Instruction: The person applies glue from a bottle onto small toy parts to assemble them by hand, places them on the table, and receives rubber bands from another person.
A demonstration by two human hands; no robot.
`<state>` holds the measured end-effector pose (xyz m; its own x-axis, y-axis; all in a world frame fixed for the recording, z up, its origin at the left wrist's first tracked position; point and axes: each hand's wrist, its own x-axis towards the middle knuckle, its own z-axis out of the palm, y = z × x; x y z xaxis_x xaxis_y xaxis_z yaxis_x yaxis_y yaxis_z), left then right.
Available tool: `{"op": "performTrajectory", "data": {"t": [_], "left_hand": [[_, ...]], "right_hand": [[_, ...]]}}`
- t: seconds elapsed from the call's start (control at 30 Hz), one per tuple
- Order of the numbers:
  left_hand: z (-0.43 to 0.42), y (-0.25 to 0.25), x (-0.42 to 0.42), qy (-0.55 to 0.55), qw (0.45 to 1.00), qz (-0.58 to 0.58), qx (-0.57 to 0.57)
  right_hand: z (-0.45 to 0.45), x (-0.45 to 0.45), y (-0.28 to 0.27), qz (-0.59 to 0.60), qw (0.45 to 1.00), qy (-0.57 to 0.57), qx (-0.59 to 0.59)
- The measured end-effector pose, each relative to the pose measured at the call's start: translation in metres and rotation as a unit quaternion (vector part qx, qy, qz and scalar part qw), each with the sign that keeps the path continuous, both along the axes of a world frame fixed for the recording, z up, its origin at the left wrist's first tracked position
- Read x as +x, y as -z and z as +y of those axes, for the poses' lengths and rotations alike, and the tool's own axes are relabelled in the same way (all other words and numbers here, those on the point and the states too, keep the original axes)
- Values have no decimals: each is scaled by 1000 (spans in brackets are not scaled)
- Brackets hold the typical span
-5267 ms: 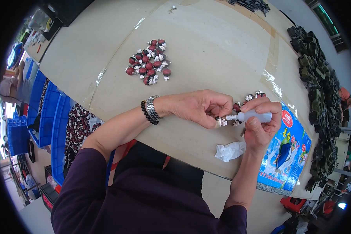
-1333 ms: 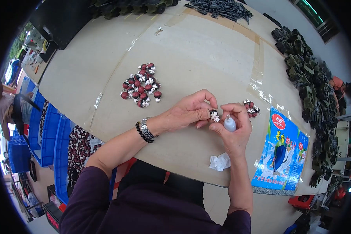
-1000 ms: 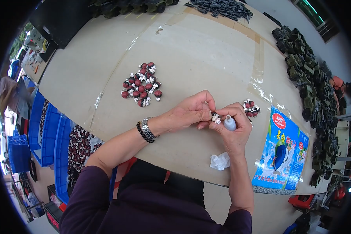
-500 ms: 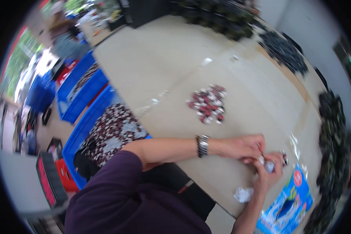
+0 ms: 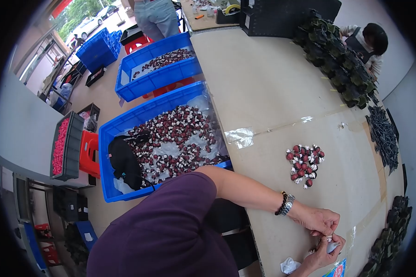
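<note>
My left hand, with a metal watch and a dark beaded bracelet at its wrist, is closed with thumb and finger pinched on a small whitish piece. My right hand is against it from below, its fingers curled round a pale bluish-white rounded thing whose kind I cannot make out. Both hands meet above the tabletop. Crumpled white tissue or film lies beside my right wrist. Further up the table is a pile of small dark-red balls with white frilly parts.
A blue bin at my left holds many similar red-and-white pieces and a black cloth item; another blue bin stands behind it. Dark clustered parts and grey slender pieces line the far side. A person is beyond them.
My view has swung left, bringing the blue bins and the other person more fully in. Both hands stay together on the small piece. The blue printed packet now shows only at the bottom edge.
</note>
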<state>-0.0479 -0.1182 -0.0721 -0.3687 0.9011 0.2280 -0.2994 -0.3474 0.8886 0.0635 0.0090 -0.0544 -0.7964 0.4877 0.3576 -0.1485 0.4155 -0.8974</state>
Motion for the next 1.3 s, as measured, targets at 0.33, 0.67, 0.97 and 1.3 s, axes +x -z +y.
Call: {"op": "performTrajectory", "data": {"t": [0.33, 0.67, 0.97, 1.3], "left_hand": [[4, -1, 0, 4, 1000, 0, -1], [5, -10, 3, -5, 998, -44, -34], [1, -15, 2, -4, 997, -6, -73], [2, -15, 1, 4, 998, -12, -66]], "right_hand": [[-2, -5, -12, 67, 975, 38, 208], [5, -4, -8, 85, 973, 18, 212], [5, -3, -7, 97, 976, 13, 195], [19, 0, -9, 15, 1000, 20, 7]]}}
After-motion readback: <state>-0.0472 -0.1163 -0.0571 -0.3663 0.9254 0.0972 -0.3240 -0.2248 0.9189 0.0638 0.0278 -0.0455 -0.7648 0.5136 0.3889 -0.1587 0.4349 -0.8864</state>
